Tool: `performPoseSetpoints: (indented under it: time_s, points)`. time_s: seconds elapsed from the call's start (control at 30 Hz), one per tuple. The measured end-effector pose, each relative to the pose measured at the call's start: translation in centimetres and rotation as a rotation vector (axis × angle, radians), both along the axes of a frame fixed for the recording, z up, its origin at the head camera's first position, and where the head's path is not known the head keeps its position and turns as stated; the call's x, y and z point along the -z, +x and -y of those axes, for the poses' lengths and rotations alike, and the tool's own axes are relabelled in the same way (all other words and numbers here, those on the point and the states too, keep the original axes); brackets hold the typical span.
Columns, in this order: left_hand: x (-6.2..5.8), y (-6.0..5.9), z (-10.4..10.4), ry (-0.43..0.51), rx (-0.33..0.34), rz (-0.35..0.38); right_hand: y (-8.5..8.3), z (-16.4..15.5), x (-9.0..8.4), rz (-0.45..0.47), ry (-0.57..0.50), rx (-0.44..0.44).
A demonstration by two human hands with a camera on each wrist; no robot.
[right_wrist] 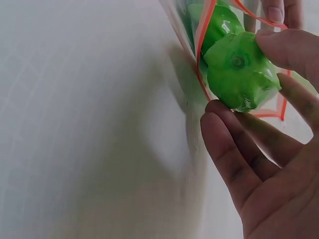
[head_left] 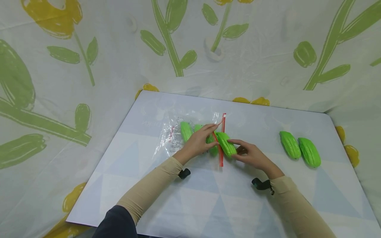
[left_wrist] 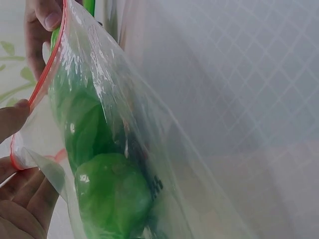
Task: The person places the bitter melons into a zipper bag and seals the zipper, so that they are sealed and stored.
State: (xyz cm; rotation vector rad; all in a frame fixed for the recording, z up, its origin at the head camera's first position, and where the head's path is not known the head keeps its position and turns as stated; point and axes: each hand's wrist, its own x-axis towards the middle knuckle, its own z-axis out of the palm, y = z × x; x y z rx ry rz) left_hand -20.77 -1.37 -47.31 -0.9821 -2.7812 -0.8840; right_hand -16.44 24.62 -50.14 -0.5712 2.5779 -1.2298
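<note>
A clear zip bag (head_left: 166,140) with a red-edged mouth lies mid-table, several green fruits (left_wrist: 112,194) inside it. My left hand (head_left: 197,142) holds the bag's mouth, thumb and fingers at its red edges, which stand apart. In my right hand (head_left: 253,155) is a ridged bright-green fruit (head_left: 226,144), gripped between thumb and fingers. Its far end lies within the red-edged mouth, as the right wrist view shows; its near end (right_wrist: 241,69) points toward the palm. Part of the bagged fruits is hidden behind my left hand in the head view.
Two more green fruits (head_left: 290,144) lie side by side at the right of the white and pale-blue table (head_left: 190,201). A floral curtain (head_left: 256,72) hangs behind and beside the table. Dark wrist-camera mounts (head_left: 261,184) stick out below both wrists.
</note>
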Motion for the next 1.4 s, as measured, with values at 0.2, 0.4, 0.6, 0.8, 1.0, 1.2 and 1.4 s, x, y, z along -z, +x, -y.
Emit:
performPoseSetpoints:
  time_s: [0.2, 0.4, 0.6, 0.8, 1.0, 1.2, 1.4]
  points:
    - [0.1, 0.0, 0.0, 0.005, 0.001, -0.009, -0.3, 0.7, -0.3, -0.039, 0.028, 0.049]
    - [0.1, -0.1, -0.1, -0.003, 0.004, 0.003, -0.6, 1.4, -0.1, -0.022, 0.049, 0.106]
    - [0.0, -0.1, -0.1, -0.015, 0.003, 0.008, -0.8, 1.9, 0.1, -0.037, 0.016, 0.068]
    - [0.1, -0.1, 0.0, -0.011, 0.007, -0.001, -1.0, 2.2, 0.2, -0.068, -0.021, 0.027]
    - [0.1, -0.2, -0.1, -0.005, 0.010, -0.005, -1.2, 2.4, 0.2, -0.035, -0.033, 0.039]
    - [-0.1, -0.2, -0.1, -0.004, 0.009, -0.001, -1.4, 2.8, -0.1, 0.000, -0.028, 0.051]
    - [-0.3, -0.1, -0.1, -0.002, 0.008, 0.000, -1.6, 3.1, 0.1, -0.006, -0.025, 0.048]
